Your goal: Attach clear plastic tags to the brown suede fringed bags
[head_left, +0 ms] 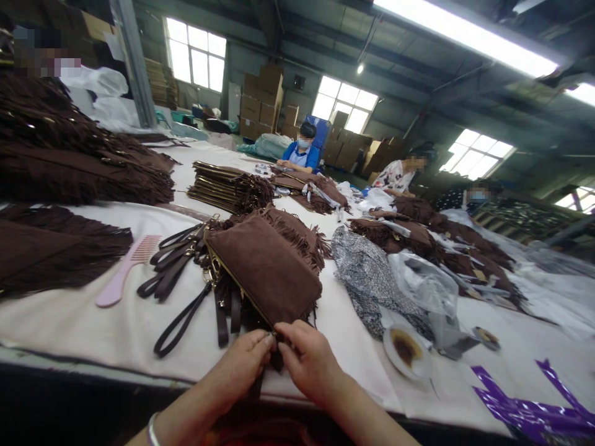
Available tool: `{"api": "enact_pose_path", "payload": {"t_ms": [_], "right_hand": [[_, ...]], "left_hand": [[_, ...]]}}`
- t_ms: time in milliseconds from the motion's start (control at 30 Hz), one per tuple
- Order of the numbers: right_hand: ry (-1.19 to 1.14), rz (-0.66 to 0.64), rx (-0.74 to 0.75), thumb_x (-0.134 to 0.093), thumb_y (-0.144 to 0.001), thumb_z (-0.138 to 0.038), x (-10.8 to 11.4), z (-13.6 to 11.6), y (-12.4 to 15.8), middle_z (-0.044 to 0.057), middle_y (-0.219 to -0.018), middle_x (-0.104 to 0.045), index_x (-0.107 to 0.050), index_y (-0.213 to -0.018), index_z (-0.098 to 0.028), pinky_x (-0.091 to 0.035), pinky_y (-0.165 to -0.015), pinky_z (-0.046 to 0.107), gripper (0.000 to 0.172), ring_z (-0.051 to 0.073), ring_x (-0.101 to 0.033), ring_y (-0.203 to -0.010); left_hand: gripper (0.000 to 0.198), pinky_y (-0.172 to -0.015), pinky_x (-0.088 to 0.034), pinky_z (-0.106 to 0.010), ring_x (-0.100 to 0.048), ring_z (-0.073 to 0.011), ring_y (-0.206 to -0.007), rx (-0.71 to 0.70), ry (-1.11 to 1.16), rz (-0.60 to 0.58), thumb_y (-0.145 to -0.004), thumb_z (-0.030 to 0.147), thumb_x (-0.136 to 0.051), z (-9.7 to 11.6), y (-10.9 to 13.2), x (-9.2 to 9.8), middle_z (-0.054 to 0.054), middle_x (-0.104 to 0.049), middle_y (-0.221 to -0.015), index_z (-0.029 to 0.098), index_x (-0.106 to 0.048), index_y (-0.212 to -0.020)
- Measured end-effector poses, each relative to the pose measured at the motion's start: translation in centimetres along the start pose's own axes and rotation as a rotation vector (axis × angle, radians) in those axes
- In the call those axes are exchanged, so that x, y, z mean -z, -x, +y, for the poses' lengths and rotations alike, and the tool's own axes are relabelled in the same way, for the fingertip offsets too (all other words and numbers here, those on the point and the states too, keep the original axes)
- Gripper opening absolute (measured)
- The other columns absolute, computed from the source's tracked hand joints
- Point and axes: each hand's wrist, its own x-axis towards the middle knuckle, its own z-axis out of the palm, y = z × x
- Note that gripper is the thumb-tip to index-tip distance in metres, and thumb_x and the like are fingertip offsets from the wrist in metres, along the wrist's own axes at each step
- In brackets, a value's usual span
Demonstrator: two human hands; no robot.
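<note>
A brown suede fringed pouch (264, 266) lies on top of a small stack of the same pouches near the table's front edge. My left hand (242, 368) and my right hand (309, 362) meet at its near corner, fingertips pinched together on a dark bit of the pouch there. Both hands are closed. What exactly they pinch is hidden between the fingers. Brown wrist straps (176, 272) spill out to the left of the stack.
A pink comb (123, 272) lies left of the straps. Piles of brown fringed pouches (69, 155) stand at the left and back. Printed fabric (367, 279), clear plastic bags (425, 285), a small dish (406, 350) and purple ribbon (534, 409) lie at the right. Other people sit at the far side.
</note>
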Motion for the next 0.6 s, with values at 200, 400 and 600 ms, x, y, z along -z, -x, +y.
{"api": "enact_pose_path", "payload": {"t_ms": [200, 400, 600], "right_hand": [[0.390, -0.086, 0.288, -0.048, -0.091, -0.021, 0.4, 0.0, -1.1, 0.004, -0.080, -0.059, -0.066, -0.105, -0.024, -0.041, -0.062, 0.027, 0.023, 0.016, -0.051, -0.069], [0.318, -0.136, 0.443, -0.048, -0.089, -0.017, 0.2, 1.5, -2.3, 0.003, -0.080, -0.061, -0.065, -0.099, -0.023, -0.040, -0.066, 0.028, 0.020, 0.017, -0.049, -0.072], [0.289, -0.152, 0.441, -0.047, -0.090, -0.019, -0.2, 1.9, -2.6, 0.003, -0.078, -0.061, -0.066, -0.086, -0.022, -0.043, -0.068, 0.027, 0.020, 0.016, -0.050, -0.073]], "left_hand": [[0.040, -0.044, -0.010, -0.023, -0.019, -0.0066, -0.046, 0.055, 0.043, -0.062, -0.076, 0.058, -0.056, 0.1, -0.1, 0.3, 0.010, -0.027, -0.054, 0.019, -0.045, -0.072], [0.038, -0.041, -0.008, -0.020, -0.016, -0.0051, -0.044, 0.095, 0.076, -0.161, -0.075, 0.056, -0.059, 0.8, 0.7, 1.2, 0.010, -0.029, -0.056, 0.021, -0.043, -0.075], [0.043, -0.041, -0.009, -0.020, -0.018, -0.0049, -0.043, 0.139, 0.030, -0.121, -0.071, 0.059, -0.062, 0.9, 0.7, 1.5, 0.010, -0.031, -0.054, 0.020, -0.043, -0.071]]}}
